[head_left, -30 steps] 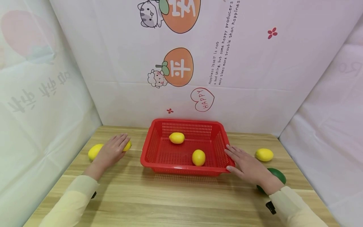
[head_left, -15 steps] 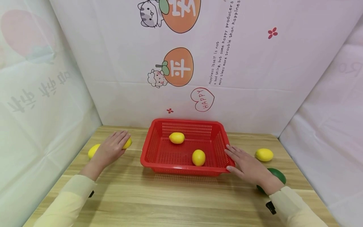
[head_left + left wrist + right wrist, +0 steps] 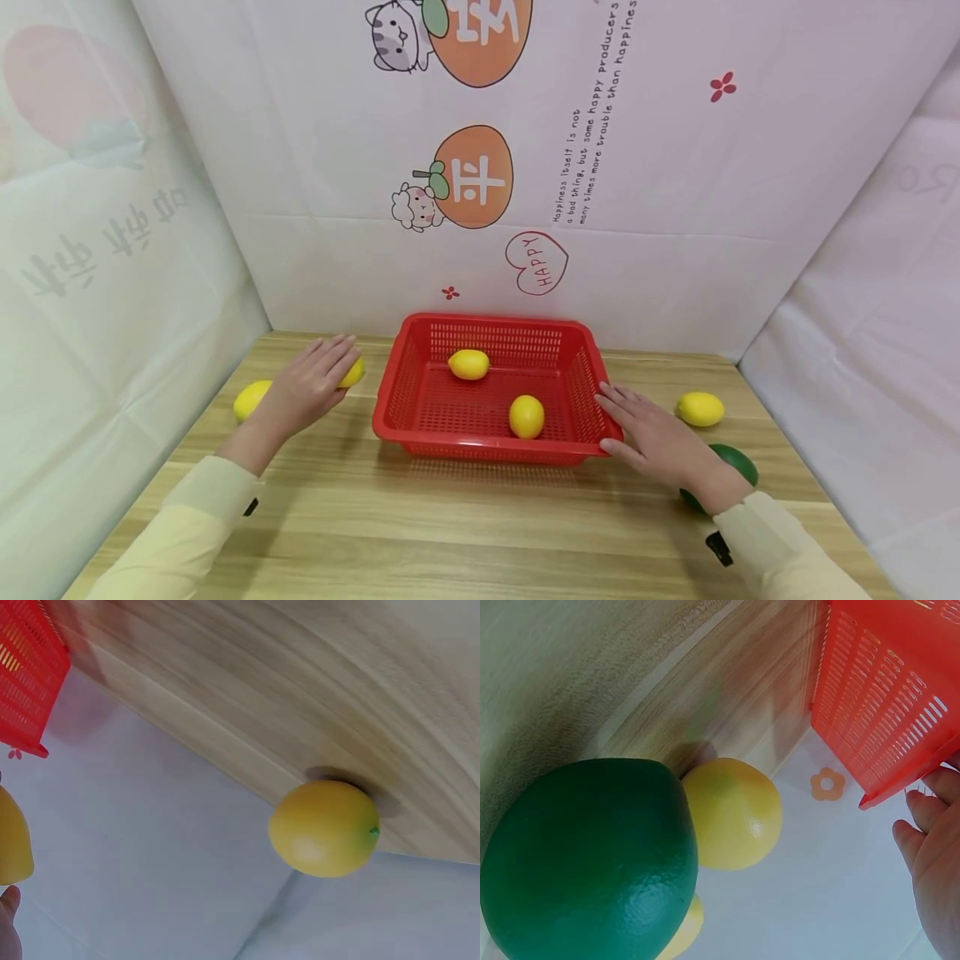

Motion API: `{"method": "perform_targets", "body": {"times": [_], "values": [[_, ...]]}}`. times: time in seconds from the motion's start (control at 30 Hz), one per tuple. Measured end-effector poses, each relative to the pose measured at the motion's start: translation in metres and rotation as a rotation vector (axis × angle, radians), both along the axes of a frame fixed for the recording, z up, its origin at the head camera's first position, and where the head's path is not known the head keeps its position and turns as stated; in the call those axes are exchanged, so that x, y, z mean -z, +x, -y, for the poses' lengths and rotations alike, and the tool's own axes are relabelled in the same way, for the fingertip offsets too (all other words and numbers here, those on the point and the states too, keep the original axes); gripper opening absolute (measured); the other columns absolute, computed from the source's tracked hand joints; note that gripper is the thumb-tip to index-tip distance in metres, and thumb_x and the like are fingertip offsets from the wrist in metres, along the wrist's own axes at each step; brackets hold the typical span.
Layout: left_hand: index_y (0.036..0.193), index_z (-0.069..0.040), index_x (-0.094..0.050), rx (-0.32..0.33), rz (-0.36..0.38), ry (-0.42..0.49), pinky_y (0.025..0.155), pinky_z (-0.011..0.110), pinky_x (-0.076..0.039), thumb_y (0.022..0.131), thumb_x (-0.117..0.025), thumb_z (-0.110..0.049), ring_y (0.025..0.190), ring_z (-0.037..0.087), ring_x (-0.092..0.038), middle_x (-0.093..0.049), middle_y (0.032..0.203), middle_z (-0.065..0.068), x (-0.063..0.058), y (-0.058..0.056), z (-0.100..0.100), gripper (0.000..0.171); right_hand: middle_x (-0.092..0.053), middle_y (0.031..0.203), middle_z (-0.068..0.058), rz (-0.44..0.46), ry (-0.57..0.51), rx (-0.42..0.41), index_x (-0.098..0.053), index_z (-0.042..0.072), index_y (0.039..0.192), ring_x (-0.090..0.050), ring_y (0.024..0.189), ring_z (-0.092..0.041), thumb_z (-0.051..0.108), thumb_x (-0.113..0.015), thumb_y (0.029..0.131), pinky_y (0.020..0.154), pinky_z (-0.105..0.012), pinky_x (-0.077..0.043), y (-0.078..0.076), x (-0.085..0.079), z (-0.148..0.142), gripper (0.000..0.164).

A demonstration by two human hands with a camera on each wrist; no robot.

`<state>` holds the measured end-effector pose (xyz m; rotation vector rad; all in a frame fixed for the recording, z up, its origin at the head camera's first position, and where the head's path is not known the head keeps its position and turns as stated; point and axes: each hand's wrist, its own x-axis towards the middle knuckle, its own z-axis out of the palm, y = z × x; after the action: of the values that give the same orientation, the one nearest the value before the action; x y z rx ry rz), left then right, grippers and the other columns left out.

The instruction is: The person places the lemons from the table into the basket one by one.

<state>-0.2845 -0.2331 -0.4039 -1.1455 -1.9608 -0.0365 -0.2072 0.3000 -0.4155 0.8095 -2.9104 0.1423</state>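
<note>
My left hand [image 3: 310, 385] grips a lemon [image 3: 352, 372] left of the red basket [image 3: 498, 444]; its back covers much of the fruit. In the left wrist view, the held lemon [image 3: 11, 844] shows at the edge, above the thumb [image 3: 7, 919]. Another lemon [image 3: 251, 400] lies on the table behind that wrist. Inside the basket are two lemons, one near the back [image 3: 468, 364] and one near the front right [image 3: 527, 417]. With fingers extended, my right hand [image 3: 660, 437] rests on the basket's right rim.
Right of the basket, a lemon [image 3: 701, 409] lies on the wooden table [image 3: 420, 533]. A large dark green fruit [image 3: 735, 464] sits partly under my right wrist. In the right wrist view, part of another yellow fruit [image 3: 684, 934] shows behind it. White printed cloth walls [image 3: 315, 267] enclose the table.
My left hand has moved right and slightly toward the back with the lemon, nearer the basket. My right hand and the basket stay in place.
</note>
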Motion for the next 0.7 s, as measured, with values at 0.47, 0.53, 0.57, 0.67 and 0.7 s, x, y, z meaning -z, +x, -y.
{"method": "perform_targets", "body": {"times": [0.47,0.53,0.57,0.67,0.7], "values": [[0.127,0.008,-0.057,-0.004,0.019,-0.053,0.093,0.055,-0.048,0.066,-0.087,-0.007,0.116,0.040,-0.057,-0.058,0.128,0.026,-0.016,0.005,-0.025,0.069,-0.034,0.154,-0.014,-0.047,0.005,-0.023,-0.041,0.004,0.147,-0.033,0.139,-0.036,0.058,-0.050,0.094,0.108,-0.053,-0.035,-0.001,0.001,0.000,0.076],[0.127,0.007,-0.057,-0.012,0.024,-0.062,0.094,0.054,-0.047,0.067,-0.088,-0.009,0.117,0.040,-0.056,-0.058,0.129,0.025,-0.018,0.006,-0.029,0.069,-0.034,0.153,-0.014,-0.055,0.005,-0.026,-0.041,0.004,0.147,-0.033,0.139,-0.036,0.058,-0.051,0.094,0.107,-0.053,-0.035,-0.001,0.001,0.000,0.076],[0.128,0.007,-0.057,-0.017,0.026,-0.067,0.095,0.054,-0.047,0.067,-0.088,-0.011,0.118,0.039,-0.056,-0.058,0.129,0.025,-0.019,0.007,-0.031,0.070,-0.034,0.153,-0.014,-0.056,0.003,-0.027,-0.041,0.004,0.147,-0.033,0.139,-0.036,0.058,-0.051,0.094,0.107,-0.053,-0.035,-0.001,0.001,-0.001,0.076],[0.129,0.006,-0.057,-0.021,0.026,-0.078,0.097,0.053,-0.046,0.067,-0.089,-0.013,0.119,0.038,-0.055,-0.058,0.130,0.024,-0.021,0.008,-0.037,0.072,-0.034,0.154,-0.014,-0.055,0.004,-0.027,-0.041,0.004,0.147,-0.033,0.139,-0.035,0.058,-0.051,0.093,0.107,-0.053,-0.036,-0.002,0.001,-0.001,0.076],[0.130,0.006,-0.057,-0.021,0.025,-0.083,0.098,0.053,-0.045,0.068,-0.089,-0.014,0.120,0.038,-0.055,-0.057,0.130,0.024,-0.022,0.008,-0.039,0.072,-0.034,0.154,-0.014,-0.052,0.005,-0.026,-0.041,0.004,0.147,-0.033,0.139,-0.035,0.058,-0.051,0.093,0.107,-0.053,-0.036,-0.002,0.001,-0.001,0.076]]}}
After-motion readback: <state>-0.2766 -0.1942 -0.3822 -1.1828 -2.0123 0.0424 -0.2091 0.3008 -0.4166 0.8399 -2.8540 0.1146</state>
